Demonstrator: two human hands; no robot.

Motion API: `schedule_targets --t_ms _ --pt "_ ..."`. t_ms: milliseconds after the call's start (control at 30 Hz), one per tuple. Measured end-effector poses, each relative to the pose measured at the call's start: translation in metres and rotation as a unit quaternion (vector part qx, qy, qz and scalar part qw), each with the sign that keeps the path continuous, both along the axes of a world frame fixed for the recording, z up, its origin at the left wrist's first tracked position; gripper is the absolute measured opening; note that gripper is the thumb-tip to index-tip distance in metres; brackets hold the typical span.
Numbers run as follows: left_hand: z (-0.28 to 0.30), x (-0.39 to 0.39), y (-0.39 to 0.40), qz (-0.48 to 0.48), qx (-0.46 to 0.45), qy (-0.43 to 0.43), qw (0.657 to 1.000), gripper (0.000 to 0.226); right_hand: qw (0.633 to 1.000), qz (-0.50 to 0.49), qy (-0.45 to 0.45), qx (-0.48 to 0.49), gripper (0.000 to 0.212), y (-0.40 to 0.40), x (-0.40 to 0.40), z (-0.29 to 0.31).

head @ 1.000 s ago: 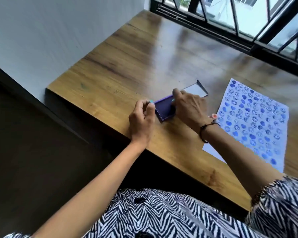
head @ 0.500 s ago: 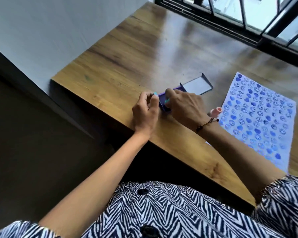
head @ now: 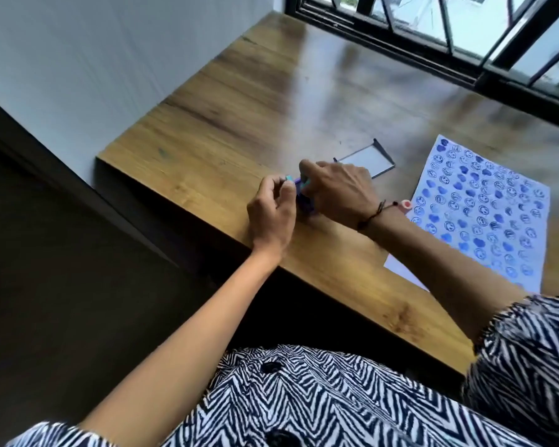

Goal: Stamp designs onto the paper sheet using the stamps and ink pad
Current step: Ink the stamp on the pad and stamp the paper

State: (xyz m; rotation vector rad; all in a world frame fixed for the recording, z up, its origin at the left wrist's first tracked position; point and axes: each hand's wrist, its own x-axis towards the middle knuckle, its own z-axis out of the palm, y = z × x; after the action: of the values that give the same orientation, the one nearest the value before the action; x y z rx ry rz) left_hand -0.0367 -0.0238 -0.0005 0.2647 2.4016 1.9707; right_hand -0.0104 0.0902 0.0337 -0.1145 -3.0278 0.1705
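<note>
A purple ink pad [head: 305, 201] lies near the wooden table's front edge, mostly hidden between my hands. My left hand [head: 271, 214] is curled against the pad's left side and holds it; a small teal bit [head: 289, 178] shows at its fingertips, and I cannot tell what it is. My right hand [head: 339, 191] is closed over the pad, pinching a small teal stamp [head: 304, 186] down onto the ink. The white paper sheet [head: 484, 201] lies to the right, covered with blue smiley and heart prints. A pink stamp [head: 406, 204] rests at the sheet's left edge, behind my right wrist.
The ink pad's open lid [head: 365, 159] lies flat just beyond my right hand. The wooden table [head: 239, 124] ends at a wall on the left and a barred window [head: 465, 33] at the back. Its front edge runs diagonally below my wrists.
My right hand has come down and left over the ink pad, now covering most of it. My left hand has stayed at the pad's left side. The camera has shifted slightly.
</note>
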Motion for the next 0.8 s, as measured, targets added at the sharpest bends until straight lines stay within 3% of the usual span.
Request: schedule_targets --t_ms 133,233,367,467,567,667,733,800 --pt "-0.001 0.0 0.0 0.0 -0.005 0.008 1.0 0.035 1.0 -0.017 -0.014 -0.015 0.017 -0.004 -0.002 -0.001" --pt "0.001 -0.001 0.001 -0.004 0.007 -0.005 1.0 0.038 0.994 -0.085 0.01 -0.07 0.015 0.0 0.004 0.006" --pt "0.008 0.004 -0.003 -0.014 0.05 0.001 0.999 0.039 0.928 -0.216 0.185 -0.24 0.011 0.02 0.043 0.029" --pt "0.013 0.028 0.0 -0.125 0.044 0.056 0.99 0.036 0.873 -0.29 0.267 -0.287 0.011 0.039 0.095 0.041" --pt "0.02 0.075 0.014 -0.337 0.034 0.09 0.936 0.026 0.826 -0.378 0.291 -0.302 0.011 0.051 0.155 0.035" --pt "0.025 0.113 0.038 -0.525 -0.024 0.153 0.837 0.034 0.777 -0.47 0.28 -0.311 0.011 0.056 0.206 0.019" --pt "0.025 0.13 0.057 -0.591 -0.093 0.216 0.771 0.04 0.762 -0.503 0.269 -0.306 0.011 0.054 0.228 0.01" --pt "0.019 0.136 0.071 -0.591 -0.137 0.264 0.75 0.037 0.781 -0.507 0.244 -0.273 0.012 0.05 0.236 0.004"
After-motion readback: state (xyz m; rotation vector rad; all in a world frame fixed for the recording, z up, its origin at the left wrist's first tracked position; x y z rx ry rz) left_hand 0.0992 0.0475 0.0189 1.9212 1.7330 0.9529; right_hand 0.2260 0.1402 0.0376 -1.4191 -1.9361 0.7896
